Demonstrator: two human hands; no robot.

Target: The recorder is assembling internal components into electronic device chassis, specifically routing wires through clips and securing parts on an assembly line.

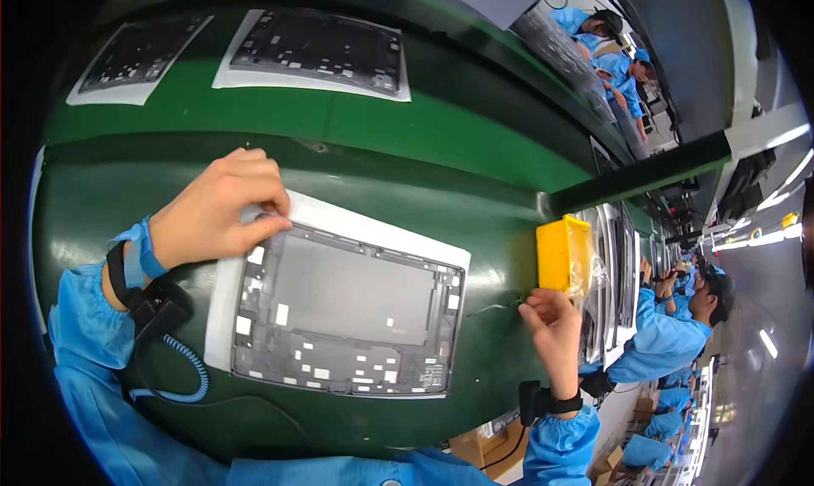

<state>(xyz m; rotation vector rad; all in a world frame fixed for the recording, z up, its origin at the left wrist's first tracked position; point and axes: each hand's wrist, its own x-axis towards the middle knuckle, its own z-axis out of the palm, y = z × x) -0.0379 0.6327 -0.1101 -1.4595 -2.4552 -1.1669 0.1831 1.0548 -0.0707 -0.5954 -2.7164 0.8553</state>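
Observation:
A dark grey tablet back housing [356,287] lies on a white foam sheet [222,316], with small white pads dotted over its inner side. At its upper left corner is my left hand [225,206], thumb and fingers pinched together. Whatever sits between those fingertips is hidden. My right hand [551,321] is to the right of the housing, just below a yellow bin [553,253]. Its thumb and forefinger are closed on one end of a thin pale strip [492,308], which points toward the housing; its exact kind is too small to tell.
Beyond a raised edge, two more housings [318,49] [144,52] lie on white sheets. A stack of panels [615,283] stands right of the bin, under a green metal bar [644,177]. A coiled blue cord [191,372] lies by my left sleeve. Co-workers [670,325] sit along the right.

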